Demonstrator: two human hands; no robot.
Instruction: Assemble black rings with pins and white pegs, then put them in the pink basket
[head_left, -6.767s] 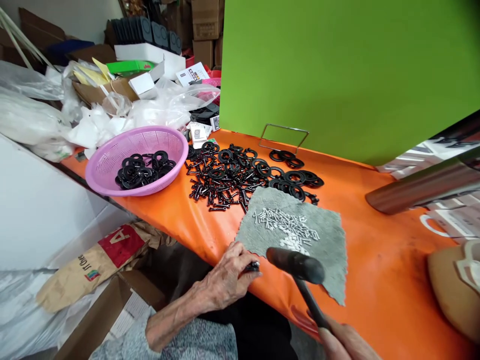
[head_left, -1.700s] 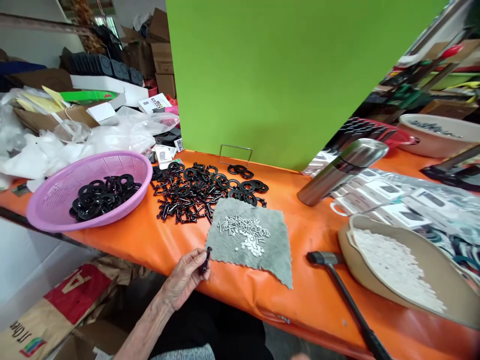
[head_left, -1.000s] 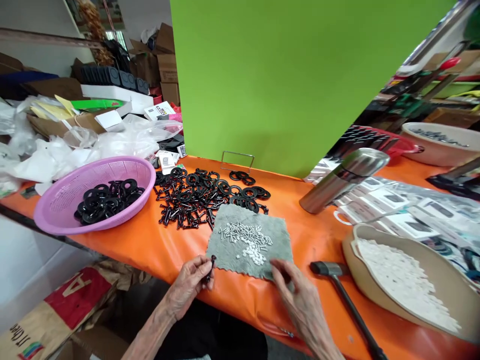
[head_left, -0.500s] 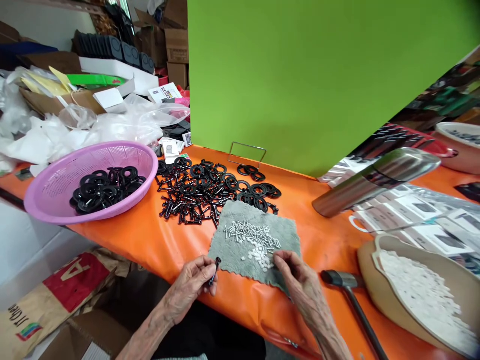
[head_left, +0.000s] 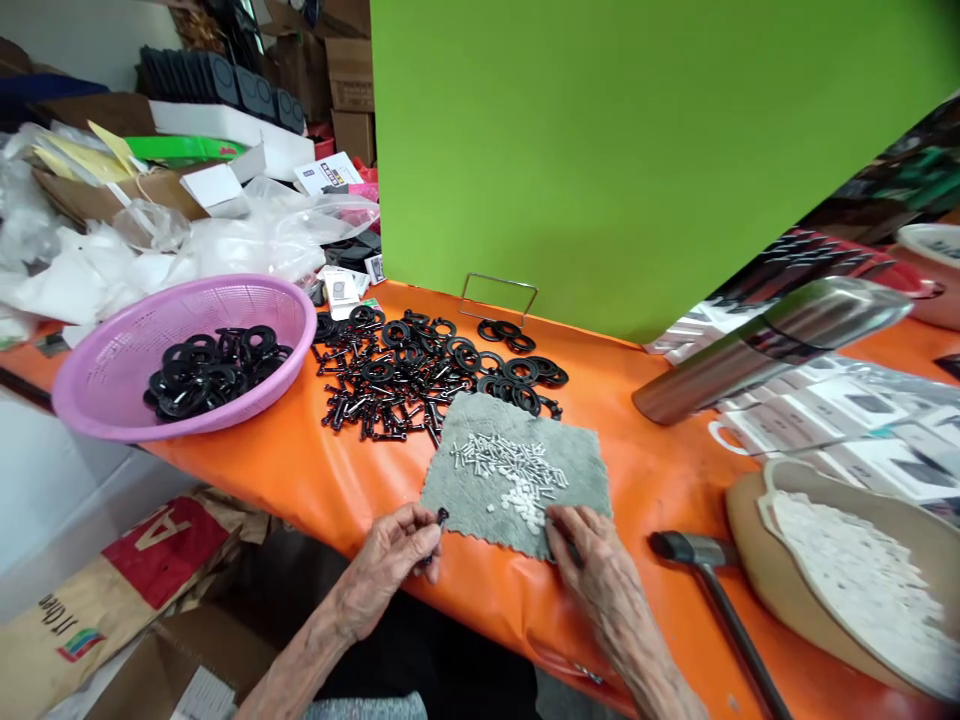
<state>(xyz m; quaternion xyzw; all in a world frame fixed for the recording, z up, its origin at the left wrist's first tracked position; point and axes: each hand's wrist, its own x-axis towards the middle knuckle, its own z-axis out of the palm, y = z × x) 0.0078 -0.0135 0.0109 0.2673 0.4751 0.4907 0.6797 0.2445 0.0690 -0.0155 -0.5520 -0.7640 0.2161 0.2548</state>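
Between the thumb and fingers of my left hand (head_left: pixel 394 555) is a small black rod-like part (head_left: pixel 441 518) with a knobbed end, held over the table's front edge. My right hand (head_left: pixel 589 555) rests at the right front of a grey-green cloth (head_left: pixel 457 500), its fingertips bent down beside a small heap of white pieces (head_left: pixel 525 502). Whether those fingertips pinch anything is hidden. Silvery metal pins (head_left: pixel 499 457) lie piled on the cloth just behind the white pieces. Beyond the cloth spreads a pile of black rods (head_left: pixel 375 405) and black rings (head_left: pixel 521 370).
A pink basket (head_left: pixel 90 400) with black rings stands at left. To the right are a hammer (head_left: pixel 705 555), a tan bowl (head_left: pixel 750 540) of white pieces and a leaning steel flask (head_left: pixel 720 370). A green panel (head_left: pixel 600 150) rises behind the orange table (head_left: pixel 360 490).
My right hand has lowered, its fingers now flatter and closer to the cloth beside the white pieces. My left hand keeps hold of the black part. The view has shifted slightly.
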